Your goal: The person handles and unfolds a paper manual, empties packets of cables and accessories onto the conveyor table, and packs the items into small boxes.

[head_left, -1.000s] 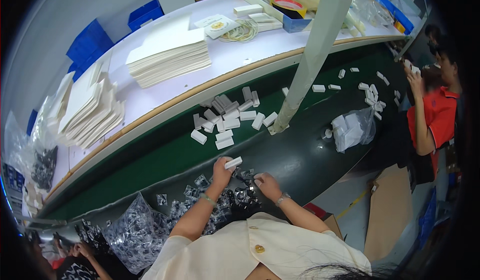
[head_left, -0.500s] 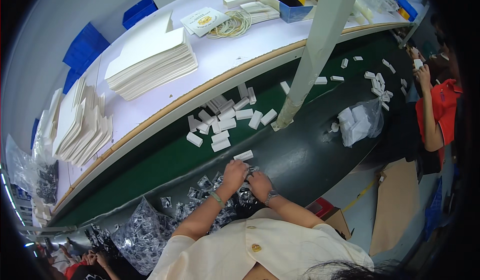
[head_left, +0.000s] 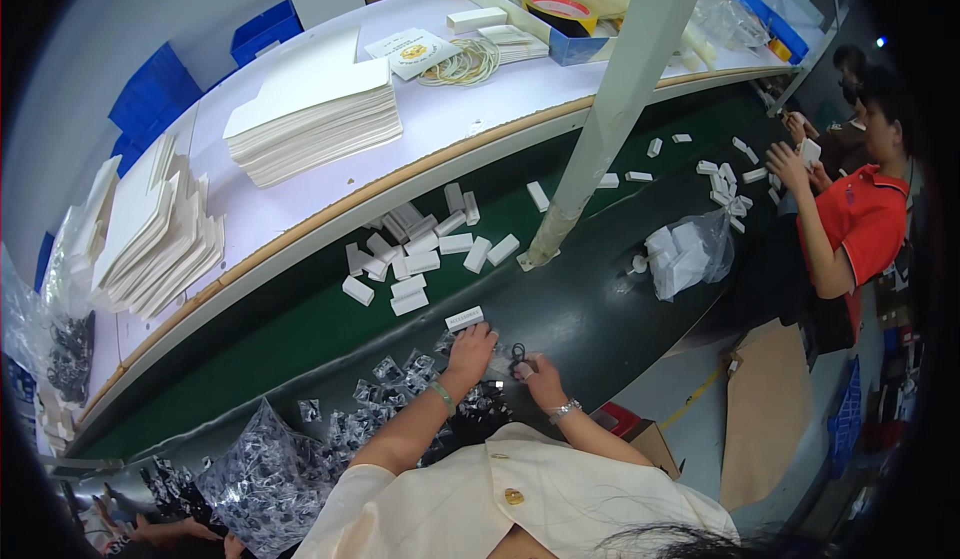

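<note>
Close to my body, my right hand is closed on a coiled black cable whose loop rises above the fingers. A small white plug shows just left of that hand. My left hand has its fingers bent and drawn together beside a small white box; what they grip, if anything, is hidden. Between my hands lies something clear like thin plastic, too blurred to name. Small clear packets with dark contents are heaped beside my left wrist, and loose black cables lie below it.
A big clear bag of packets stands at left. White boxes are scattered over the green belt. A post rises before a shelf with card stacks. At right are a bag of white pieces and a person in red.
My right hand has moved right, away from my left, bringing the black cable loop into sight. The whole view has shifted a little, and the person in red appears farther into it.
</note>
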Demonstrator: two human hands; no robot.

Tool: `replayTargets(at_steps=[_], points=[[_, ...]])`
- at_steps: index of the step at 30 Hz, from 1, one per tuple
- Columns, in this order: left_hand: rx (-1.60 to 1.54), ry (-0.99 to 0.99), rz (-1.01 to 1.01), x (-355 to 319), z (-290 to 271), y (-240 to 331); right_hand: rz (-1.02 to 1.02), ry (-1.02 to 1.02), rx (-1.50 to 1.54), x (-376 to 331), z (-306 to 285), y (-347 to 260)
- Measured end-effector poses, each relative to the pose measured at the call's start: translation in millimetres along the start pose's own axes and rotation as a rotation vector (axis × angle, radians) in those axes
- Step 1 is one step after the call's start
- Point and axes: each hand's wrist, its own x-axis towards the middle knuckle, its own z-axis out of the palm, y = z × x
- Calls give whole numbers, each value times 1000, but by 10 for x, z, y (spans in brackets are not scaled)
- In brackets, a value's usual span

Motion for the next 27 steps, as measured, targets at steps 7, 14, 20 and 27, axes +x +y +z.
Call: replayTargets(at_steps=[7, 14, 20, 27], points=[[-423, -18, -252, -79, -279, 194, 226, 17, 468, -125, -39, -407], [-1419, -56, -663, -486, -834, 472, 2, -245, 442, -394, 195, -994], [-1806, 106, -664, -845, -1131, 425, 84, -274, 483, -569, 208, -1212], [-1516, 203, -684, -958, -1150, 636, -172, -267, 179, -683, 356, -1221]])
